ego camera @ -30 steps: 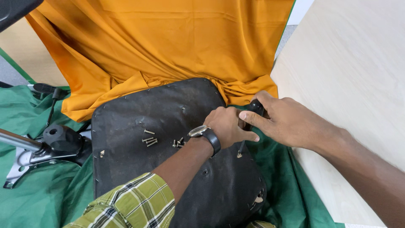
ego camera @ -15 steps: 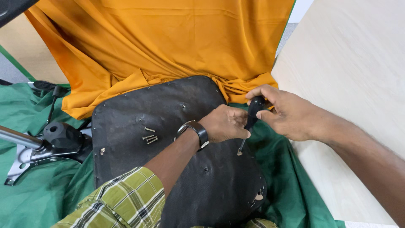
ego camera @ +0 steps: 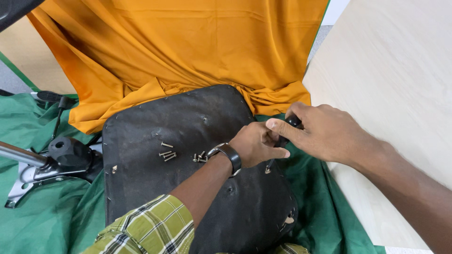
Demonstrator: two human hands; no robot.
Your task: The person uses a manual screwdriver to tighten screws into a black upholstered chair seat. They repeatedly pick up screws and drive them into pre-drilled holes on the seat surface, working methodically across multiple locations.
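1. A black seat base [ego camera: 188,155], flat with rounded corners and a rough, scuffed fabric skin, lies underside up on a green cloth [ego camera: 42,221].
2. The right hand [ego camera: 325,134] is closed around the black handle of a screwdriver [ego camera: 285,136] at the seat base's right edge; its thin metal shaft points down at a screw spot on the base.
3. The left hand [ego camera: 256,143] lies on the seat base just left of the screwdriver, fingers curled and pinching low on the tool; a dark-strapped wristwatch [ego camera: 228,155] sits on its wrist, with a green plaid sleeve [ego camera: 146,230] nearer the camera.
4. A loose cluster of small metal screws [ego camera: 167,153] rests near the seat base's middle, left of the watch; more screws lie right beside the watch.
5. Orange cloth [ego camera: 188,47], smooth and folded in creases, drapes behind the seat base's far edge.
6. A metal chair mechanism [ego camera: 52,162] with a black knob and grey tube lies left of the seat base.
7. A pale wooden panel [ego camera: 395,84] stands right of the seat base.
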